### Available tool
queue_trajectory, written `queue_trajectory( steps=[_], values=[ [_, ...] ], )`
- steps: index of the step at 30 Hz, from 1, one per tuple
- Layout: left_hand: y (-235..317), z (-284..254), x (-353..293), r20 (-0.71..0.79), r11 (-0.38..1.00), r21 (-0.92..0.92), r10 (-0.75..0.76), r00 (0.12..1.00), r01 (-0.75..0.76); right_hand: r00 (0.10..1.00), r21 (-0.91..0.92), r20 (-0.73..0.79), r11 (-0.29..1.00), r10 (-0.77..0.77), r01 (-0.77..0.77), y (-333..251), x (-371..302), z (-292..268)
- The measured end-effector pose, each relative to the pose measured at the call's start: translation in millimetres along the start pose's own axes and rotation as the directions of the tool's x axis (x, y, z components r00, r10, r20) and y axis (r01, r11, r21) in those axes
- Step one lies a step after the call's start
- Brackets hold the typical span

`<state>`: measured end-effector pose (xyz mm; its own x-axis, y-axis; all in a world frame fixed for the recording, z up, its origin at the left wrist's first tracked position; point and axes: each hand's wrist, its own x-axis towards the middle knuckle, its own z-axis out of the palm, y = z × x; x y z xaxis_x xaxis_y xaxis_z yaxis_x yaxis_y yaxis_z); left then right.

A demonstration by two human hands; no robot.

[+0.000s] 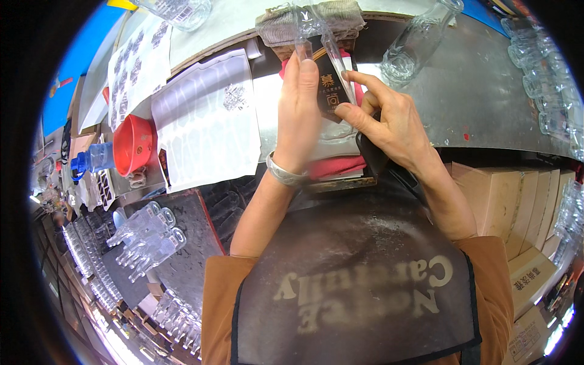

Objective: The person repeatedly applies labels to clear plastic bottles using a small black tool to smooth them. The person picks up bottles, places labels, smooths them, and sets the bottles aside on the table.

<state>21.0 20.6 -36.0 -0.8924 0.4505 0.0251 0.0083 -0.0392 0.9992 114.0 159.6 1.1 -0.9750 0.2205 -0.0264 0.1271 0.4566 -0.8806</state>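
A clear glass bottle with a black label (pixel 331 91) lies with its neck pointing away from me, over a padded rest topped by a grey-brown cloth (pixel 277 27). Along the bottle's left side my left hand (pixel 299 115) is laid with straight fingers, its palm smeared by motion. My right hand (pixel 383 112) grips the bottle's right side, index fingertip and thumb at the label's edge. Under the bottle shows a red cloth (pixel 337 167). A dark object beneath my right palm is too hidden to name.
Left of my hands lie a white label backing sheet (pixel 207 121) and a printed sheet (pixel 140 73), beside a red bowl (pixel 132 146). Another clear bottle (pixel 420 45) lies at the upper right. Bottles (pixel 149 234) lie lower left; cardboard boxes (pixel 486 194) stand right.
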Motion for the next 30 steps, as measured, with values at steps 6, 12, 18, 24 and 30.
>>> queue_trajectory(
  steps=[6, 12, 18, 24, 30],
  values=[
    [3.3, -3.7, -2.5, 0.053, 0.995, -0.039, -0.088, 0.995, 0.091, 0.989, 0.093, 0.111, 0.99, 0.1, -0.11, 7.4, 2.9, -7.4],
    [13.8, -7.1, -9.3, -0.025, 0.975, -0.191, -0.121, 0.992, 0.114, 0.968, 0.61, 0.109, 0.754, 0.224, -0.243, 22.5, 11.3, -24.2],
    [26.7, -17.9, -18.0, -0.037, 0.999, 0.031, -0.015, 0.999, 0.017, 0.835, -0.176, -0.005, 0.822, -0.551, 0.541, -24.3, 56.8, -36.0],
    [25.1, -22.5, -19.1, -0.06, 0.997, 0.069, -0.013, 0.998, 0.017, 0.835, -0.221, -0.005, 0.815, -0.55, 0.535, -57.2, 82.8, -38.1],
    [25.5, -24.0, -12.2, -0.094, 1.0, 0.017, -0.008, 0.996, 0.01, 0.641, -0.415, -0.083, 0.611, -0.763, 0.674, -42.1, 79.4, -36.5]
  ],
)
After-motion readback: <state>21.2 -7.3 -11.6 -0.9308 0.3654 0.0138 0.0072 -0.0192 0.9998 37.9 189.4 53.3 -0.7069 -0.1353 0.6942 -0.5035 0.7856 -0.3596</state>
